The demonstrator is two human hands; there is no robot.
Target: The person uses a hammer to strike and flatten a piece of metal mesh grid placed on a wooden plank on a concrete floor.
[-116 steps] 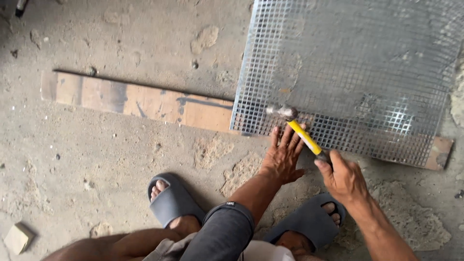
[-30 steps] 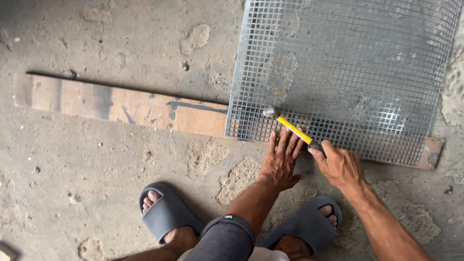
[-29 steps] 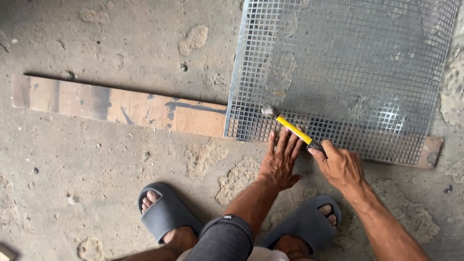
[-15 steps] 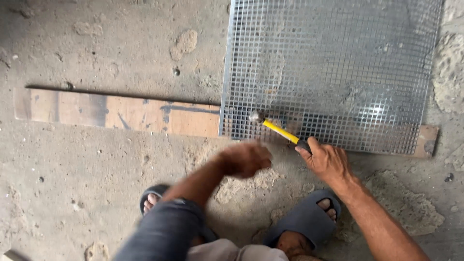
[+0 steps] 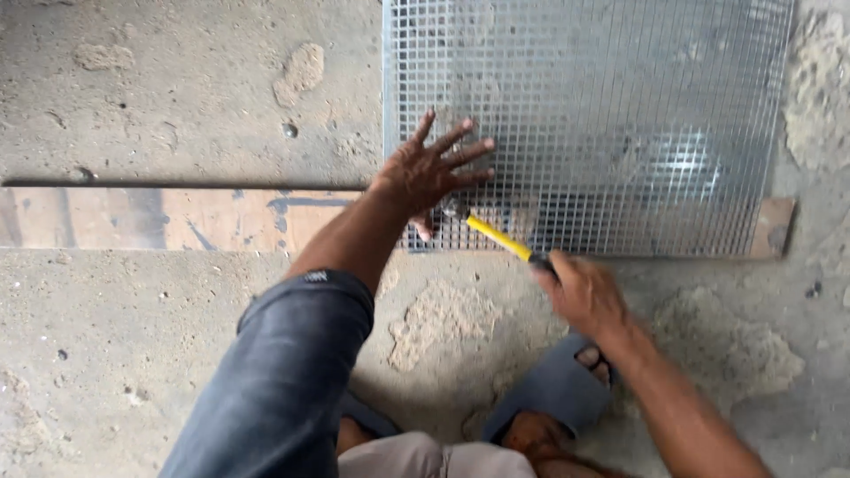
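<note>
Your wire mesh panel [image 5: 602, 115] lies flat on the concrete floor [image 5: 159, 97], its near edge resting along a long wooden plank [image 5: 177, 219] that runs crosswise beneath it and juts out at both ends. Your left hand [image 5: 429, 173] presses down on the mesh near its lower left corner, fingers spread wide and open, gripping nothing, only pinning the sheet to the wood. Just beside that hand's thumb sits the metal head of a hammer [image 5: 496, 237] with a yellow handle, and your right hand [image 5: 580, 288] has its grip closed around the dark end of that handle, close to the near edge of the mesh. The hammer head looks to be touching or very near the mesh over the plank; whether a nail or staple stands under it is too small to tell. To do this stroke well, keep the spread fingers clear of the head, since your thumb lies close to the striking spot, and hold the sheet flat so that it does not spring off the wood. Short, square blows onto the part backed by the plank would likely serve better than heavy swings. A dark denim sleeve [image 5: 283, 381] covers your left arm, and a grey slipper [image 5: 553, 389] shows on the rough, pitted floor below your hands.
</note>
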